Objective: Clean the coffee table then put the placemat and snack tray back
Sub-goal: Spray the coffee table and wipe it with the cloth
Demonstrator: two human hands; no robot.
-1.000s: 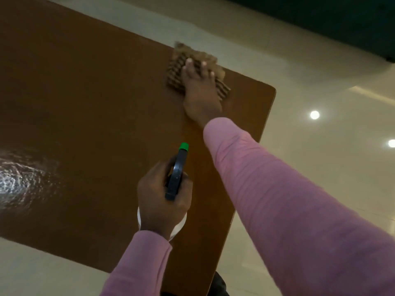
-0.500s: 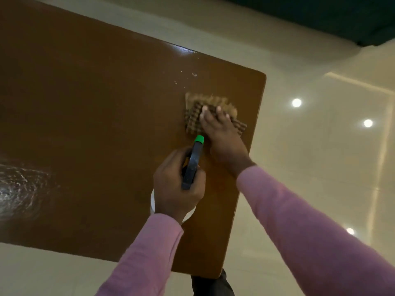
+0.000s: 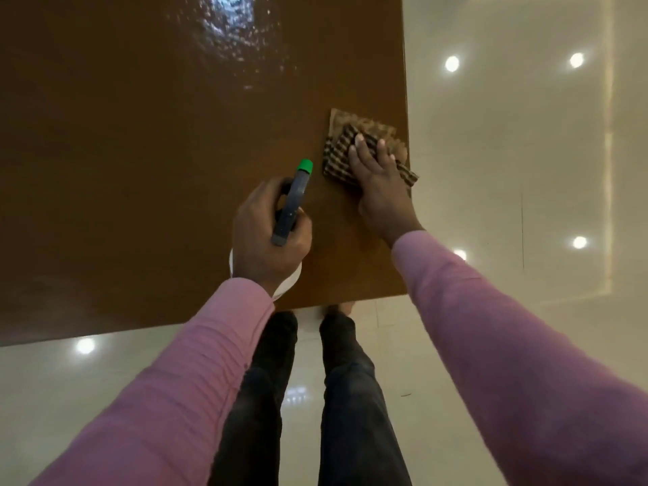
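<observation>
worktop: coffee table. Brown, glossy, flat, with straight edges. The far and left parts are cut off by the frame, and only the near-right corner shows in full. The legs and underside are hidden.
wet patch: rippled glare at the far edge of the worktop. Looks like a liquid film, and its top is cut off.
floor: cream, polished tile. It mirrors round ceiling lights, and the grout lines are faint.
right sleeve: pink knit, ribbed look. Runs out of frame at bottom right.
left sleeve: same pink knit, bunched at the cuff. The lower end is cut off.
trousers: dark fabric on two legs below the near worktop edge. The feet are too dim to make out.
right hand: palm down on the cloth near the right edge of the worktop. Fingers are straight, slightly spread, and pressed flat.
left hand: over the worktop just left of the right hand. Fingers are curled tight round the neck of the spray bottle.
cloth: folded, woven, dark-and-tan check with a plainer tan layer at the far side. Lies flat on the worktop, its right corner at the edge. The middle is hidden under the hand.
spray bottle: dark plastic trigger head with a green nozzle tip pointing away. The white round body is mostly hidden under the left hand, with only a rim showing. Can't tell whether its base touches the worktop.
</observation>
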